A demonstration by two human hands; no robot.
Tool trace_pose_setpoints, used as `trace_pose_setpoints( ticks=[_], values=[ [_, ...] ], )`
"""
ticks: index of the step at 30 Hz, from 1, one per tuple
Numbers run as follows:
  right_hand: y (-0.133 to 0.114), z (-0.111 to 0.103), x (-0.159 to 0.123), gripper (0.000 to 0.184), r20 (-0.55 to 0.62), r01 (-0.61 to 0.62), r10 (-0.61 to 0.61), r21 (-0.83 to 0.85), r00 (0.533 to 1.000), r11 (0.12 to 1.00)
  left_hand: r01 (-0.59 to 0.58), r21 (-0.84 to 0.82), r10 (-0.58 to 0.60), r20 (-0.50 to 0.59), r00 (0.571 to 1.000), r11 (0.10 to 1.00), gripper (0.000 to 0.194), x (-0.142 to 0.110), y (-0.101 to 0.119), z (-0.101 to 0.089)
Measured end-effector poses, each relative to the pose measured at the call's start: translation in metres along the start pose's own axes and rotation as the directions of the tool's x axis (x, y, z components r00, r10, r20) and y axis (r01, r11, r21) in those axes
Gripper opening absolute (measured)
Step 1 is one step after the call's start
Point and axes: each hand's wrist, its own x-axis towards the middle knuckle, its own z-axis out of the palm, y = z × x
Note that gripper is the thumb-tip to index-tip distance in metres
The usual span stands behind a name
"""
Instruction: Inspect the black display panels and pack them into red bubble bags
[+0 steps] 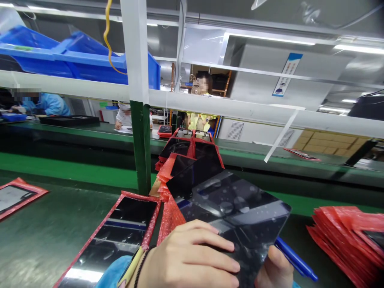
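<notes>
A glossy black screen panel (pixel 240 208), dotted with round smudges and light reflections, is tilted up in front of me. My left hand (pixel 195 256) lies across its lower left face with the fingers stretched out flat; its thumb is hidden. At the lower right edge, my right hand (pixel 276 268) grips the panel, thumb in front and most fingers out of sight. A blue pen (pixel 295 258) sticks out beside the right thumb; whether that hand holds it is hidden. Left of my left hand, another black screen panel (pixel 120 228) lies on red bubble wrap.
Red bubble-wrap sleeves (pixel 345 232) are stacked at right. Wrapped panels (pixel 207 154) stand in piles ahead, and another wrapped panel (pixel 18 196) lies far left. A green-and-white post (pixel 141 148) rises from the bench. Blue bins (pixel 69 56) sit overhead. Several people work beyond.
</notes>
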Motion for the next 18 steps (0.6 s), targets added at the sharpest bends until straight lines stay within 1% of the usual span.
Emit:
trace_pose_setpoints(
  ticks=[1, 2, 4, 5, 7, 8, 9, 10, 12, 13, 14, 15, 16, 18],
  values=[
    [0.002, -0.003, -0.001, 0.046, -0.025, -0.008, 0.008, 0.005, 1.0, 1.0, 0.029, -0.035, -0.028, 0.022, 0.999, 0.999, 0.015, -0.001, 0.0, 0.0],
    [0.004, -0.007, -0.001, 0.052, -0.043, -0.013, 0.013, 0.011, 0.999, 1.0, 0.055, -0.068, -0.053, 0.022, 0.998, 0.996, 0.013, -0.002, 0.0, 0.0],
    [0.009, -0.017, 0.0, 0.059, -0.045, 0.011, -0.01, 0.003, 0.999, 1.0, 0.099, -0.137, -0.101, -0.012, 0.995, 0.986, 0.01, -0.003, 0.0, 0.001],
    [0.012, -0.023, 0.002, 0.06, -0.037, 0.042, -0.042, -0.004, 0.998, 0.999, 0.131, -0.182, -0.139, -0.032, 0.99, 0.974, 0.009, -0.004, 0.0, 0.002],
    [0.017, -0.032, 0.007, 0.06, -0.018, 0.12, -0.12, -0.014, 0.993, 0.993, 0.231, -0.285, -0.264, -0.083, 0.961, 0.93, 0.009, -0.006, 0.001, 0.006],
    [0.019, -0.035, 0.009, 0.06, -0.012, 0.15, -0.15, -0.016, 0.989, 0.989, 0.295, -0.329, -0.349, -0.119, 0.929, 0.897, 0.01, -0.007, 0.0, 0.008],
    [0.021, -0.037, 0.011, 0.06, -0.005, 0.169, -0.169, -0.019, 0.986, 0.985, 0.362, -0.356, -0.44, -0.169, 0.882, 0.861, 0.012, -0.009, -0.001, 0.01],
    [0.021, -0.038, 0.012, 0.062, 0.001, 0.175, -0.175, -0.023, 0.985, 0.984, 0.429, -0.363, -0.527, -0.235, 0.817, 0.827, 0.012, -0.01, -0.003, 0.011],
    [0.019, -0.034, 0.012, 0.067, 0.006, 0.164, -0.164, -0.034, 0.987, 0.986, 0.544, -0.354, -0.649, -0.385, 0.657, 0.76, 0.011, -0.013, -0.009, 0.014],
    [0.016, -0.031, 0.011, 0.069, -0.006, 0.152, -0.153, -0.041, 0.988, 0.987, 0.596, -0.365, -0.698, -0.42, 0.58, 0.715, 0.012, -0.014, -0.014, 0.015],
    [0.014, -0.026, 0.009, 0.069, -0.03, 0.138, -0.139, -0.048, 0.99, 0.989, 0.634, -0.399, -0.747, -0.414, 0.52, 0.663, 0.014, -0.014, -0.019, 0.015],
    [0.01, -0.021, 0.007, 0.068, -0.068, 0.121, -0.125, -0.055, 0.99, 0.991, 0.655, -0.455, -0.797, -0.374, 0.475, 0.604, 0.017, -0.014, -0.024, 0.014],
    [0.007, -0.016, 0.006, 0.065, -0.114, 0.108, -0.114, -0.059, 0.987, 0.992, 0.655, -0.528, -0.841, -0.307, 0.446, 0.54, 0.02, -0.014, -0.03, 0.013],
    [0.001, -0.009, 0.004, 0.058, -0.197, 0.107, -0.117, -0.06, 0.973, 0.992, 0.626, -0.672, -0.899, -0.144, 0.414, 0.396, 0.024, -0.014, -0.039, 0.011]
  ],
)
